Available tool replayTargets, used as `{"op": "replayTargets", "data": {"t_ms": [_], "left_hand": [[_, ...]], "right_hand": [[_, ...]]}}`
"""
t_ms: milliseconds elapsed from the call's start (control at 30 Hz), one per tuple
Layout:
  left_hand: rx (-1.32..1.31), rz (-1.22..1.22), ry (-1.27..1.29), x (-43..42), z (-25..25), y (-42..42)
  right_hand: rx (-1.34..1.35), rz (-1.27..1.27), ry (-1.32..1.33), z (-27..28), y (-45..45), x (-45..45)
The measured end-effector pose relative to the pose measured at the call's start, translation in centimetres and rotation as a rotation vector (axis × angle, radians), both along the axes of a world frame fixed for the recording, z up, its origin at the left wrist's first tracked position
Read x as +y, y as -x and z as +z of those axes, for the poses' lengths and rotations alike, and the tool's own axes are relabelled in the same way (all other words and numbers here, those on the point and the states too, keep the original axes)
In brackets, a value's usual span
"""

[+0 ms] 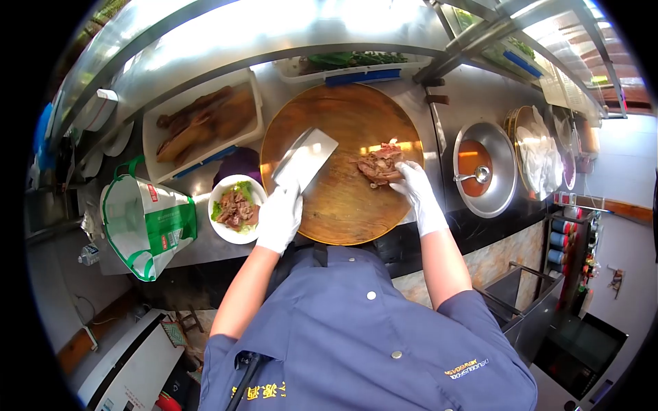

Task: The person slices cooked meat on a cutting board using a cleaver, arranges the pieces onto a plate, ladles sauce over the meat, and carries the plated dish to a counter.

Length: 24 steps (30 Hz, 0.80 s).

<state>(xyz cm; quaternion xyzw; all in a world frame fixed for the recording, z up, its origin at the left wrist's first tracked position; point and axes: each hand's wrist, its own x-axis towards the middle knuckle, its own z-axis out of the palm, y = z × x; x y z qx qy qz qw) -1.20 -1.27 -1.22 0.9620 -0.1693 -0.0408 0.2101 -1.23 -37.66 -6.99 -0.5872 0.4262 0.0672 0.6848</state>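
On the round wooden chopping board [349,198], my left hand [281,216] grips a cleaver [306,159], its broad shiny blade lying over the board's left part. My gloved right hand [415,192] has its fingers closed on the right edge of a piece of brown cooked meat [378,166] at the board's right side. Both hands wear white gloves. Left of my left hand stands a white bowl [236,237] with cut meat [238,207] over green leaves.
Large meat pieces [205,123] lie in a white tray [257,103] at the back left. A green-and-white bag [161,219] stands left. A steel basin [504,185] with reddish liquid and a ladle [482,174] is right. Metal shelf bars [308,48] cross overhead.
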Motion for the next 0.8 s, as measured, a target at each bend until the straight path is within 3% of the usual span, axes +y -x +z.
{"op": "replayTargets", "data": {"t_ms": [100,133,233,267,333,500,533,700,800], "left_hand": [[-0.003,-0.070,-0.103,-2.6,-3.3,-2.2],[-0.066,-0.082,-0.114,-3.6,-3.3,-2.3],[-0.167,-0.103,-0.037,-7.4,-1.9,-1.9],[-0.059,-0.082,0.175,-9.2,-2.0,-1.2],[0.302,-0.121,0.355,-12.8,-0.2,-1.2],[0.369,-0.005,0.375,-16.4,-3.3,0.3],[0.357,0.001,0.373,-16.5,-3.4,0.3],[0.903,0.179,0.948,-15.6,-3.5,0.3],[0.990,0.175,1.009,-15.0,-3.8,0.2]], "right_hand": [[-0.112,0.092,-0.221,-4.4,1.6,-2.1],[-0.142,0.058,-0.212,-0.6,1.8,-0.1],[-0.318,0.068,-0.357,1.0,3.3,1.3],[-0.329,0.079,-0.257,0.4,4.0,1.9],[-0.297,0.064,-0.122,0.1,5.6,3.4],[-0.196,0.312,0.463,0.0,8.1,4.8],[-0.210,0.314,0.453,-0.6,8.5,4.6],[-0.232,0.236,0.211,-0.5,8.7,2.7],[-0.234,0.256,0.171,-0.5,8.8,1.5]]}}
